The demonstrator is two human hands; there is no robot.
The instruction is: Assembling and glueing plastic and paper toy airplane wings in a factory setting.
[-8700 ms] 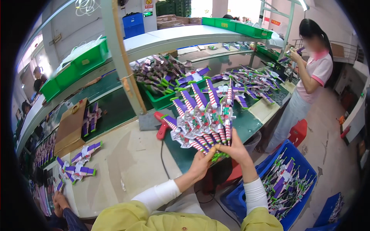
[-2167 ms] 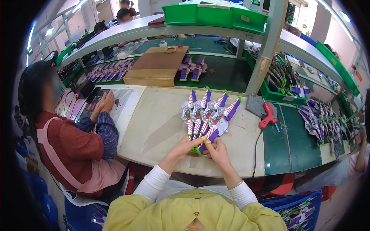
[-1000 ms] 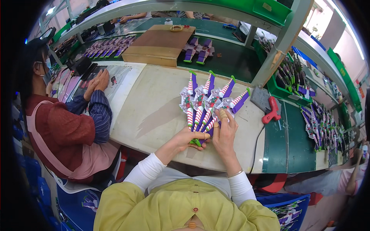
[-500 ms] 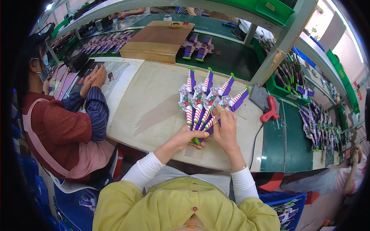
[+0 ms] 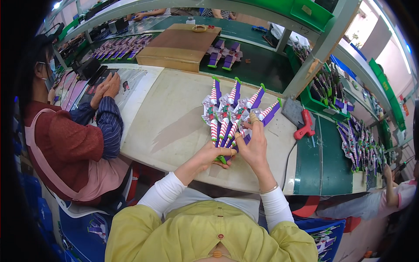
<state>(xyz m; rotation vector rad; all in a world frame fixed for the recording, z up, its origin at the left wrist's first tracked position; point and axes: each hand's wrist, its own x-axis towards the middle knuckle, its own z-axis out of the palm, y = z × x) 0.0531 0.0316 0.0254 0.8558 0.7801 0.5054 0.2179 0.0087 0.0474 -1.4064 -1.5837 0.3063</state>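
Observation:
Several winged toy parts (image 5: 224,126) lie overlapped in a fan on the pale worktop (image 5: 170,113). They have red-and-white striped edges, purple panels, green tips and clear-and-white middles. My left hand (image 5: 204,157) is closed around their gathered near ends, the thumb lying across the top. At the rightmost toy part (image 5: 267,114), my right hand (image 5: 255,146) has its fingers bent over the middle and its thumb against the lower wing. Those fingers hide much of that middle. Tape or covers wrap some fingertips.
Right of the toys, a red glue gun (image 5: 305,125) lies by a dark grey slab (image 5: 293,110). A brown box (image 5: 176,47) stands behind. A shelf post (image 5: 315,52) rises at the far right, beside a green bin (image 5: 325,102) of parts. On the left sits a co-worker (image 5: 72,144), hands together.
My right hand has shifted slightly on the rightmost toy part, its fingers higher and its thumb now showing on the lower wing. My left hand keeps its hold.

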